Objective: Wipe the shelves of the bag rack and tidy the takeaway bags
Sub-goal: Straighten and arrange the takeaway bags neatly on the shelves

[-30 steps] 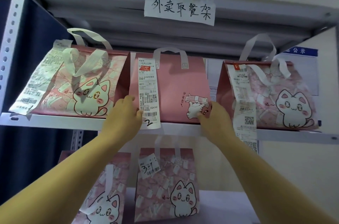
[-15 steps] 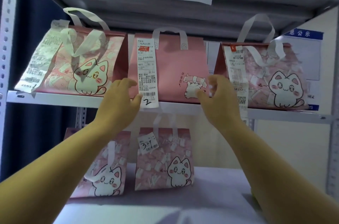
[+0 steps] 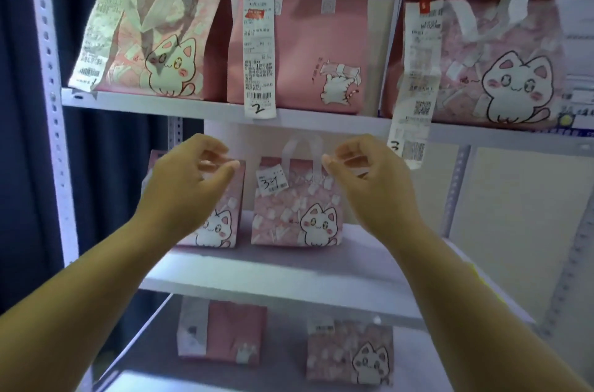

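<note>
Three pink cat-print takeaway bags stand on the upper shelf: a left bag, a middle bag with a receipt marked 2, and a right bag with a long receipt marked 3. On the middle shelf stand a bag tagged 34 and a second bag partly hidden behind my left hand. My left hand and my right hand hover below the upper shelf, fingers curled and apart, holding nothing, either side of the tagged bag's handle.
The lowest shelf holds two more pink bags. A perforated white upright runs down the left, with a dark curtain behind it. A light wall and notices lie to the right.
Both hands let go of the middle bag on the upper shelf and dropped below that shelf. The view tilted down, so the lower shelves now show.
</note>
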{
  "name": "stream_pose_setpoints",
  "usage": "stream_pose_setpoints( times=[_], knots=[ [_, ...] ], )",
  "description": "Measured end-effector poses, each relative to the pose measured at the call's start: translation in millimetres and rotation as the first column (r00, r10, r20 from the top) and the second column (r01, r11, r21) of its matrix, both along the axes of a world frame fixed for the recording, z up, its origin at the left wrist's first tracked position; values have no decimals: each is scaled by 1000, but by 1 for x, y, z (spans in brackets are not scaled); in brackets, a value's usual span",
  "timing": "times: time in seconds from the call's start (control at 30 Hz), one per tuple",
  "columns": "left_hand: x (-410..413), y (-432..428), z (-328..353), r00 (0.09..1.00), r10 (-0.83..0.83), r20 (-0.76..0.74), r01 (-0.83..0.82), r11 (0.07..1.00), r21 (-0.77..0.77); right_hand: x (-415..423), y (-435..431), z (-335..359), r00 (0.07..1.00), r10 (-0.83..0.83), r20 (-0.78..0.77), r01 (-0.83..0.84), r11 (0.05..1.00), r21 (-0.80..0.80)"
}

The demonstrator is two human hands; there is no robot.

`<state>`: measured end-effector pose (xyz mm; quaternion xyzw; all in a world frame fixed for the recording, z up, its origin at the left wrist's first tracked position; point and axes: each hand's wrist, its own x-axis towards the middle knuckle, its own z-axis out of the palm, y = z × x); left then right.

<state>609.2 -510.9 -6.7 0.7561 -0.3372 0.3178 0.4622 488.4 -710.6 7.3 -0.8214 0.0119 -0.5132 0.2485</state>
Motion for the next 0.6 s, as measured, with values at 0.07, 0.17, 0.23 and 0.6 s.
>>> stream_pose_setpoints(
  times=[0.07, 0.17, 0.23, 0.6],
  knots=[
    [-7, 9, -17, 998, 21, -62, -21, 1000, 2, -5, 1, -15, 999, 31, -39, -30, 999, 24],
    [-18, 23, -45, 984, 63, -168, -63, 998, 8, -8, 2, -41, 988, 83, -131, -74, 994, 76],
    [-24, 31, -64, 970, 84, -230, -83, 996, 12, -8, 2, -59, 972, 119, -202, -94, 987, 129],
    [-8, 67, -143, 883, 176, -435, -156, 984, 83, 19, 28, -125, 883, 224, -414, -128, 960, 247]
  ],
)
